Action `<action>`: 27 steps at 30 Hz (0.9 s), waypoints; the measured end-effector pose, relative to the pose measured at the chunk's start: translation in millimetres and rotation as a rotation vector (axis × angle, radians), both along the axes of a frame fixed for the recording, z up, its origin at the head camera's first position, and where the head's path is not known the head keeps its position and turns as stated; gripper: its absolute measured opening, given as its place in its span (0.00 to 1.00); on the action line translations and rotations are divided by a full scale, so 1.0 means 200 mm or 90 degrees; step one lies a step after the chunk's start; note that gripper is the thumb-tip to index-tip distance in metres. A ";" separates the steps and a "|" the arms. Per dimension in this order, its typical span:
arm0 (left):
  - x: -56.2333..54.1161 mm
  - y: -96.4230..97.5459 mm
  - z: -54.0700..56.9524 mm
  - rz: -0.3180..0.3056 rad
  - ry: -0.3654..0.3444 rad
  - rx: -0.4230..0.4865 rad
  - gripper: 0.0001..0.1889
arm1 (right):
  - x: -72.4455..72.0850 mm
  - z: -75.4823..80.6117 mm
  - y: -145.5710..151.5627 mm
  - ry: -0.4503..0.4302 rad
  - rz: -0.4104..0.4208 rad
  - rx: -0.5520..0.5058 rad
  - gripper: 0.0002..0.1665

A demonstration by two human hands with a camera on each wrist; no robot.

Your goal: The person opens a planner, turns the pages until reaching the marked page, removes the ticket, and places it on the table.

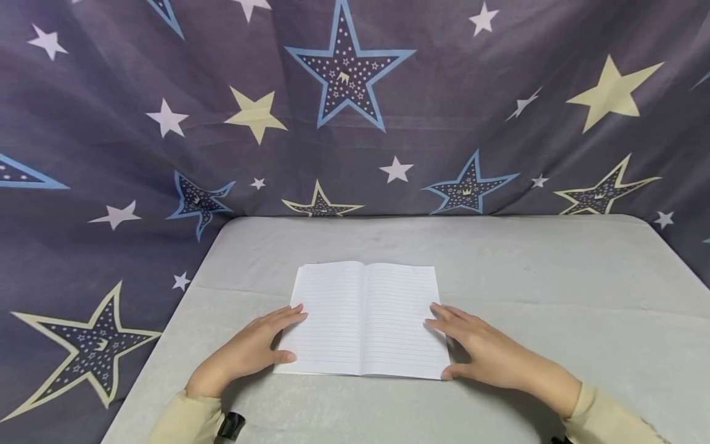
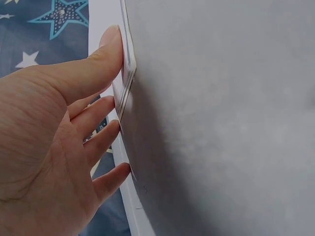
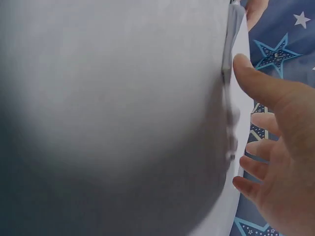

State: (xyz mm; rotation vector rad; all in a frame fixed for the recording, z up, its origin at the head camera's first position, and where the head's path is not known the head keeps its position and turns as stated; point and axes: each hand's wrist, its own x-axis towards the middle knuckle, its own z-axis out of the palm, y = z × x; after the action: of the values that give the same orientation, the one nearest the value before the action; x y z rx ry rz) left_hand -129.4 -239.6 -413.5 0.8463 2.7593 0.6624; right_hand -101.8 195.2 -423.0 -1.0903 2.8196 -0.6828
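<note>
A lined notebook [image 1: 363, 320] lies spread on the table, its two visible pages bare of writing. At its left edge, my left hand [image 1: 257, 342] rests with thumb and fingertips on the page margin. In the left wrist view the thumb [image 2: 98, 64] touches the notebook's layered page edges [image 2: 129, 81]. On the other side, my right hand [image 1: 479, 348] is spread at the right edge, fingertips over the page and thumb by the lower right corner. The right wrist view shows that hand [image 3: 285, 147] with its fingers apart beside the notebook [image 3: 235, 34].
A pale grey cloth covers the table [image 1: 527, 265]. Behind it and along the left side hangs a dark curtain [image 1: 388, 148] printed with stars. A black band [image 1: 230, 425] sits at my left wrist, below a beige sleeve [image 1: 188, 419].
</note>
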 end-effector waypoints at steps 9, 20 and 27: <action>0.00 0.00 0.01 0.005 -0.008 -0.003 0.36 | -0.05 -0.02 0.02 0.019 0.034 0.018 0.53; 0.01 0.02 0.02 0.014 -0.018 -0.008 0.36 | -0.05 -0.02 0.01 0.009 0.027 0.054 0.46; 0.01 0.02 0.01 0.018 -0.025 -0.014 0.36 | -0.03 0.00 -0.03 0.014 -0.016 0.065 0.40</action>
State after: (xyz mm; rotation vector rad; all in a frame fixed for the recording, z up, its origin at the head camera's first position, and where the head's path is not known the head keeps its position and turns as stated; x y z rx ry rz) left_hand -128.4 -236.4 -411.1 0.7831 2.7435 0.6447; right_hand -108.5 188.3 -422.2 -1.0534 2.8559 -0.5258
